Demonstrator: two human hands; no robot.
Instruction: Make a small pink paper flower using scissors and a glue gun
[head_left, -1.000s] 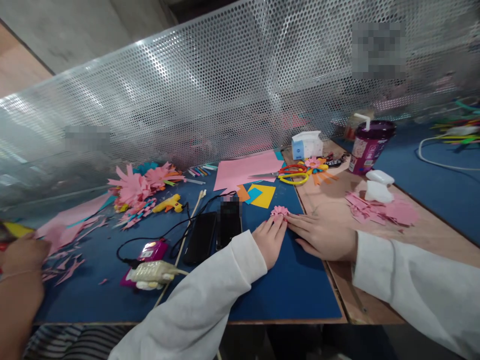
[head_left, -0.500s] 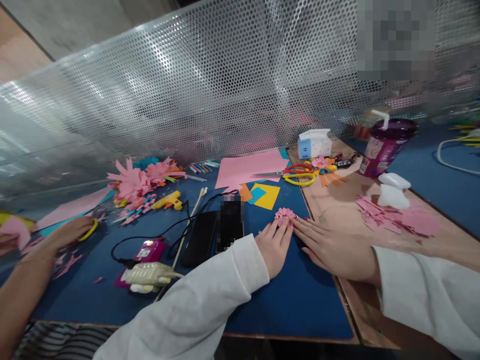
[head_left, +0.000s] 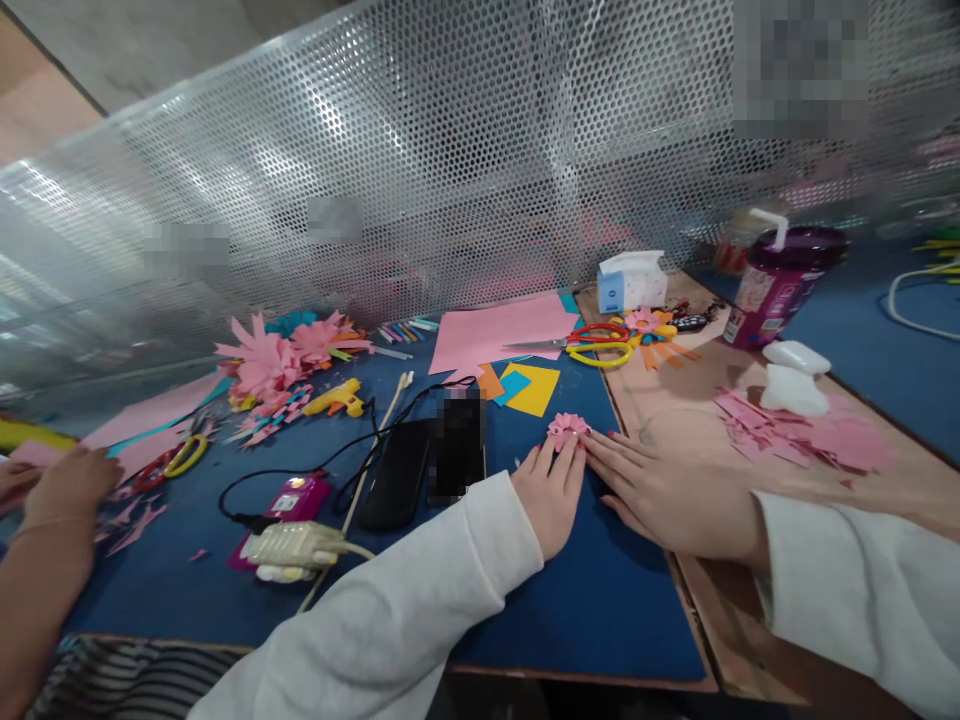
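Observation:
A small pink pleated paper flower (head_left: 568, 430) lies on the blue table top, at my fingertips. My left hand (head_left: 551, 495) reaches in from below, its fingertips pressed on the flower's near edge; its thumb is hidden. From the right, my right hand (head_left: 667, 495) touches the flower's right edge with its fingertips, fingers stretched out flat and thumb apart. Beyond the flower lie yellow paper (head_left: 534, 388), blue paper (head_left: 511, 387) and an orange piece (head_left: 491, 384). Red- and yellow-handled scissors (head_left: 600, 346) rest farther back, by a pink sheet (head_left: 491, 333).
Left of my arm are two black phones (head_left: 399, 472), a power strip (head_left: 296, 545), cables and a yellow glue gun (head_left: 335, 398). Paper flowers (head_left: 277, 360) lie beyond. Another person's hand (head_left: 71, 485) is far left. Tissues (head_left: 631, 282), a purple cup (head_left: 784, 290) and pink scraps (head_left: 765, 425) stand right.
The other person's hand has moved left, off the yellow-handled scissors, which now lie on the table. My hands stay at the flower almost unmoved; the view shifts slightly.

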